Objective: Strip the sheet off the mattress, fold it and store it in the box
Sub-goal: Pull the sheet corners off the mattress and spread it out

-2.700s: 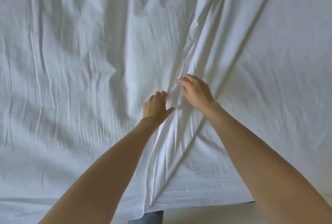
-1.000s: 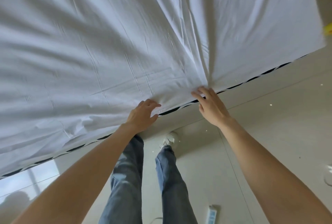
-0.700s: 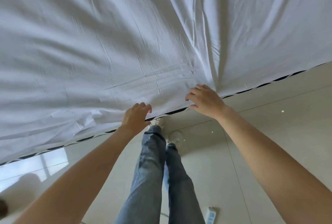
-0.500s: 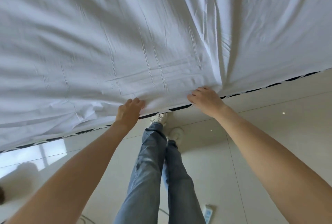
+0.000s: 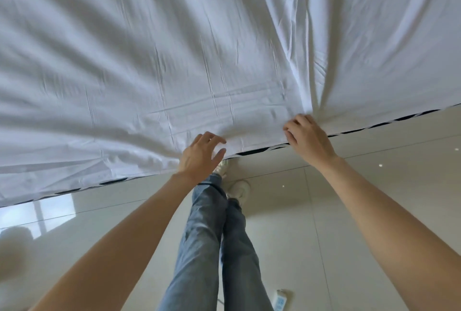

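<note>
While the white sheet lies spread over the mattress, filling everything beyond both hands, its near hem runs along the bed's edge directly at the fingertips. Creases fan out from a gathered pinch just above the right hand, and softer wrinkles bunch beside the left hand. The right hand has its fingers curled onto the hem, gripping a fold of cloth at the edge. The left hand sits on the hem with fingers spread and relaxed, thumb apart, touching the fabric without a closed grip. Between the two hands the hem lies nearly flat. Below the hem a narrow dark strip of mattress edge shows, broken into short dashes to either side of the hands.

Nearer than the hands, the floor is pale, glossy tile with thin grout lines; a window's reflection lies on it outward of the left forearm. The person's legs in blue jeans stand between the forearms, with light shoes close under the bed's edge, just below the left hand. A small white and blue object, too small to identify, lies on the floor inward of the right forearm. Open tile extends on both outer sides of the arms along the bed.
</note>
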